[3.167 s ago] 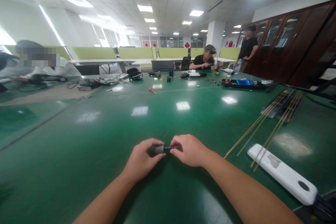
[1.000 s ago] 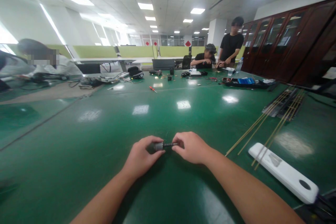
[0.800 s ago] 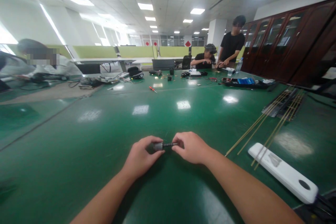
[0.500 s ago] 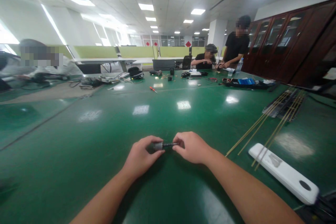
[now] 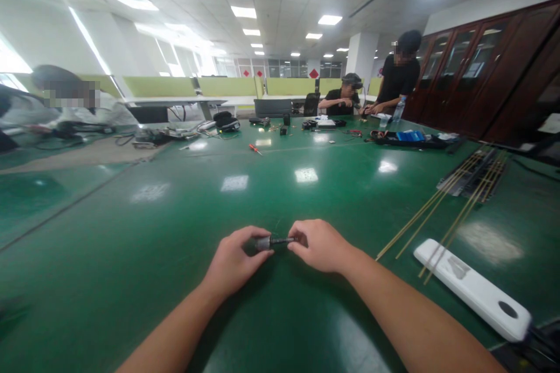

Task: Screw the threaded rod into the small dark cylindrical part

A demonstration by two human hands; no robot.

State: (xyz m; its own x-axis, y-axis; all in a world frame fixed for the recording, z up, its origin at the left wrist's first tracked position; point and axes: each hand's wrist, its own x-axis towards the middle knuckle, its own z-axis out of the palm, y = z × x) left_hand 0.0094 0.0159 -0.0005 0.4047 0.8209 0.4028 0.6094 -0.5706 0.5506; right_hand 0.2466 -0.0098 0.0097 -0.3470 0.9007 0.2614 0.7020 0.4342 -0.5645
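Just above the green table, my left hand grips a short grey cylinder between thumb and fingers. A thin dark shaft sticks out of the cylinder toward the right, lying nearly level. My right hand is closed in a pinch at the far end of this shaft. The fingertips cover that end, so its shape is hidden. The cylinder looks like a small motor body, but its exact kind is too small to tell.
At right lie a white power strip and several thin yellowish rods. A red screwdriver rests farther back. Toward the far edge are a black case, a tray with blue packs and a bottle. Several people work around the table.
My hands and the cylinder stay almost in place, the cylinder shifting very slightly left. The standing person at the back right has leaned a little to the right.
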